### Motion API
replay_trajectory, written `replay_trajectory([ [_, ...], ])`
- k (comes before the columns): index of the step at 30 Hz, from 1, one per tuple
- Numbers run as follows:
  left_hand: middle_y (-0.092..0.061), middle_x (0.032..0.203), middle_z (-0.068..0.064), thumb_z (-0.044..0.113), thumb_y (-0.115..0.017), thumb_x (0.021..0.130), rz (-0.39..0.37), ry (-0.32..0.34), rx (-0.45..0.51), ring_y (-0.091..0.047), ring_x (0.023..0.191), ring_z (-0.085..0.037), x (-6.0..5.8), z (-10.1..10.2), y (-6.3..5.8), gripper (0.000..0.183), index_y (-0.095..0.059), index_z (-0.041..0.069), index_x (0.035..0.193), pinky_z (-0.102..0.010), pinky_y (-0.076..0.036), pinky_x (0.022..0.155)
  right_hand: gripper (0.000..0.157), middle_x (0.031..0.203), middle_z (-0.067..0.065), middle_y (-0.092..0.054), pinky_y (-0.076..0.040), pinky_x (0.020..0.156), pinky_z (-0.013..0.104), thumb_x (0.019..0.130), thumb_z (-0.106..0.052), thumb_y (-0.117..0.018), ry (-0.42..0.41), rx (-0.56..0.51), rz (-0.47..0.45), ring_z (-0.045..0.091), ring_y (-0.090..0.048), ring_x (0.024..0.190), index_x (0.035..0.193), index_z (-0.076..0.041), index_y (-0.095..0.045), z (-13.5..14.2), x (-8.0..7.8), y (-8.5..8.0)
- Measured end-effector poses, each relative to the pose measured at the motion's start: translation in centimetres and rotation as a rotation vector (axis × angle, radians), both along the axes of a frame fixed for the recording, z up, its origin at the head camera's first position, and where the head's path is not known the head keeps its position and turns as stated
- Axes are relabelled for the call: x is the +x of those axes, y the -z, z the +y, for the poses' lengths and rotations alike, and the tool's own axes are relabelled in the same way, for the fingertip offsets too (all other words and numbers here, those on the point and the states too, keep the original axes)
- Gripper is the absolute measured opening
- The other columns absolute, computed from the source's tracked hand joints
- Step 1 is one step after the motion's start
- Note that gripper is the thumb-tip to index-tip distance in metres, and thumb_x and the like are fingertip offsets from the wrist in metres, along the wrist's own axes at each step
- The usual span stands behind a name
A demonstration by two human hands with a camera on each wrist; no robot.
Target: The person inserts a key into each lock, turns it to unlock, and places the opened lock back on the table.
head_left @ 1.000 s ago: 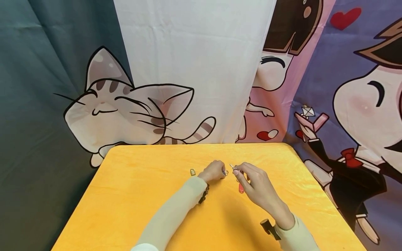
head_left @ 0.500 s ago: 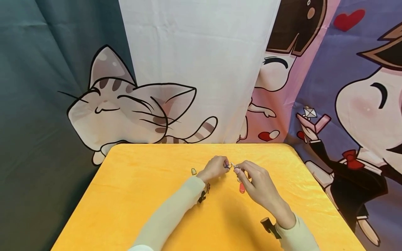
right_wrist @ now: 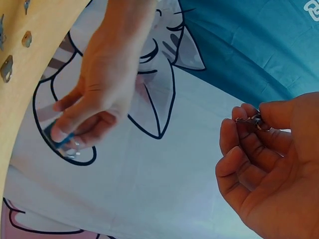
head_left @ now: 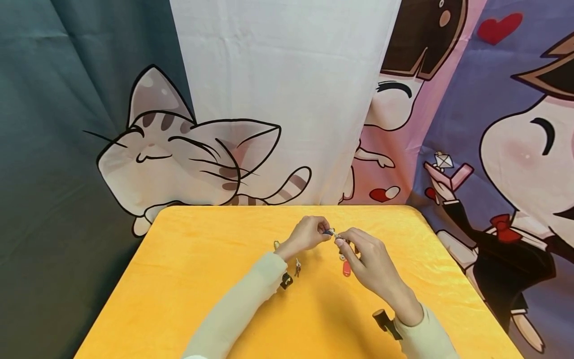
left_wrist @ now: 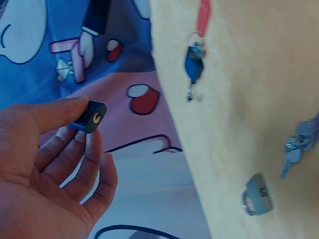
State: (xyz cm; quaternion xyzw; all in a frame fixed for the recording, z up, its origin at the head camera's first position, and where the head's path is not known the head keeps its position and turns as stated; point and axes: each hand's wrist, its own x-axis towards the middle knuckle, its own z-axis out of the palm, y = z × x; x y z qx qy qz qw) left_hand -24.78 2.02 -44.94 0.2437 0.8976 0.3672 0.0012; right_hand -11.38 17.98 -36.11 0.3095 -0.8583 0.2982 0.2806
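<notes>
A small blue padlock (left_wrist: 89, 117) is pinched between thumb and fingers of my left hand (head_left: 309, 233), its keyhole facing outward in the left wrist view. My right hand (head_left: 368, 254) pinches a small metal key (right_wrist: 247, 120) with a ring by its thumb. In the head view the key points toward the padlock, very close to it; whether they touch cannot be told. Beneath the right hand lies a red tag (head_left: 347, 269) on the table. A small brass padlock (head_left: 276, 244) sits beside the left wrist, partly hidden by it.
A bunch of keys (head_left: 298, 268) lies on the yellow tablecloth (head_left: 202, 259) near the left wrist. The left wrist view shows a dark blue item (left_wrist: 194, 64) with a metal clip below the red tag. Behind the table hangs a printed curtain (head_left: 278, 89).
My left hand has moved up and slightly right, bringing the blue padlock close to the key. The bunch of keys has come into fuller view. My right hand has hardly moved.
</notes>
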Motion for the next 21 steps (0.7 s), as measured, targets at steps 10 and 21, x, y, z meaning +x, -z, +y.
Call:
replay_trajectory([
  [10,-0.069,0.09,0.003,0.017,-0.074,0.088,0.034,0.023,0.134,-0.061,0.078,-0.004,1.6,-0.6,-3.3,0.011,-0.068,0.015,0.096,-0.016,-0.05,0.068,0.014,0.074,-0.013,-0.055,-0.044,0.06,0.018,0.09,-0.002,-0.067,-0.036,-0.011,0.037,-0.003,-0.048,0.065,0.09,-0.016,-0.066,-0.4,-0.2,-1.0],
  [21,-0.069,0.093,0.0,0.015,-0.074,0.088,0.039,0.012,0.321,-0.064,0.083,-0.007,3.8,-2.2,-6.3,0.013,-0.068,0.012,0.098,-0.019,-0.054,0.074,0.008,0.072,-0.011,-0.055,-0.036,0.054,0.009,0.093,-0.008,-0.065,-0.055,-0.016,0.018,-0.005,-0.048,0.057,0.094,-0.015,-0.067,-0.6,-0.3,-1.7],
])
